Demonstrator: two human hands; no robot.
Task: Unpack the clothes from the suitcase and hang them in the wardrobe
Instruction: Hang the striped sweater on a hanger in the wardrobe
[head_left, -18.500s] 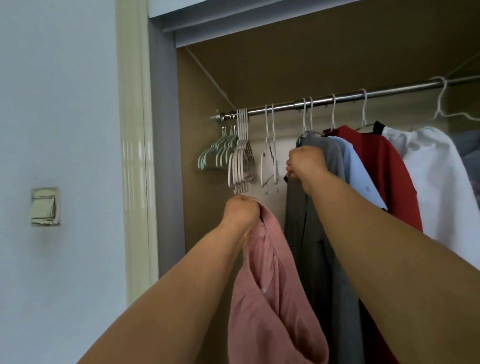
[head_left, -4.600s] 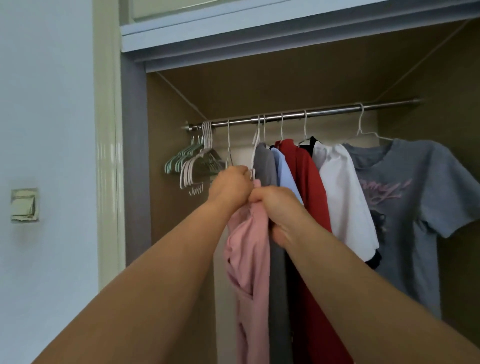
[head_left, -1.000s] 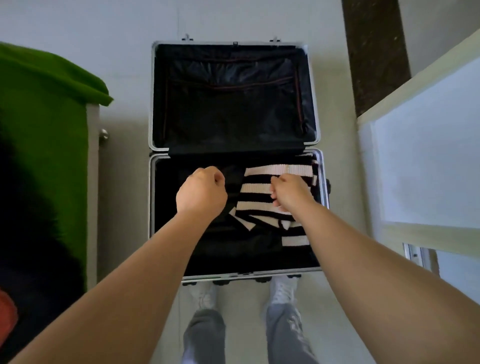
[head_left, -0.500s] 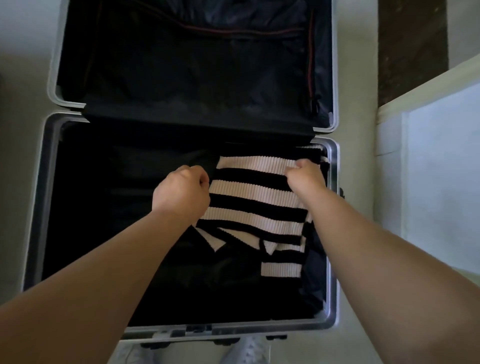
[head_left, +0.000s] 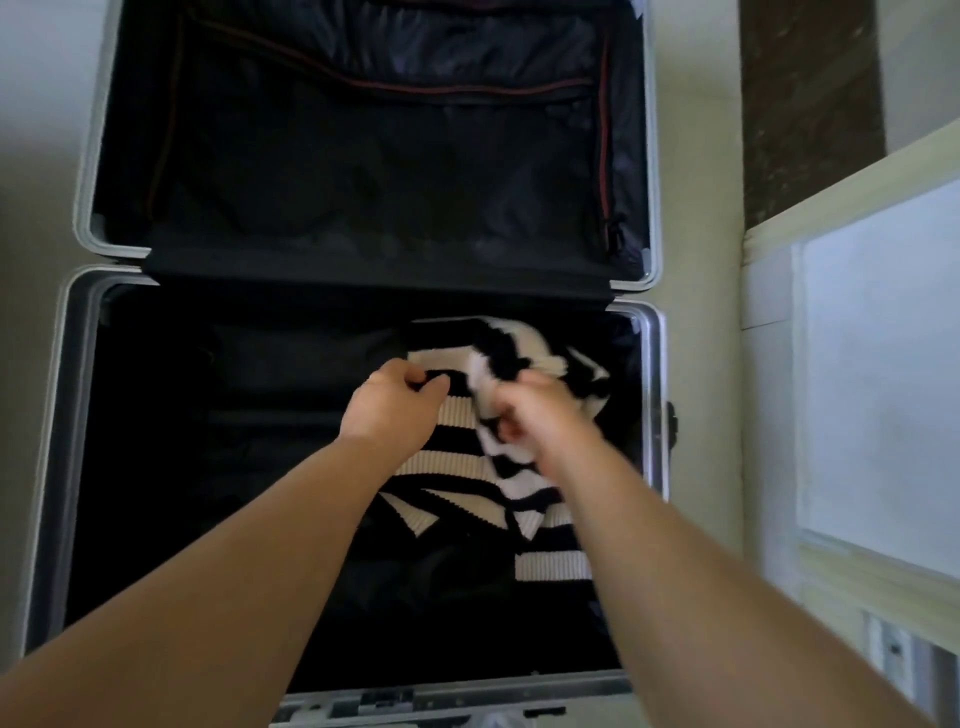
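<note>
An open silver-framed suitcase (head_left: 653, 395) lies on the floor below me, its black-lined lid folded away from me. In the right half of the near compartment lies a black-and-white striped knit top (head_left: 452, 462). My left hand (head_left: 392, 410) pinches the top's upper left edge. My right hand (head_left: 540, 415), blurred by motion, is closed on a bunched fold of the same top, which is lifted a little above the rest. The left half of the compartment shows only dark lining. The wardrobe is out of view.
A white cabinet door or panel (head_left: 878, 364) stands close along the suitcase's right side. A dark brown strip (head_left: 810, 88) runs along the floor at the upper right. Pale floor (head_left: 36, 156) shows left of the suitcase.
Since half a second ago my right hand has gathered the striped top's upper right part and pulled it up toward the middle; my left hand stays on the upper left edge. Earlier I hung a pink garment.
</note>
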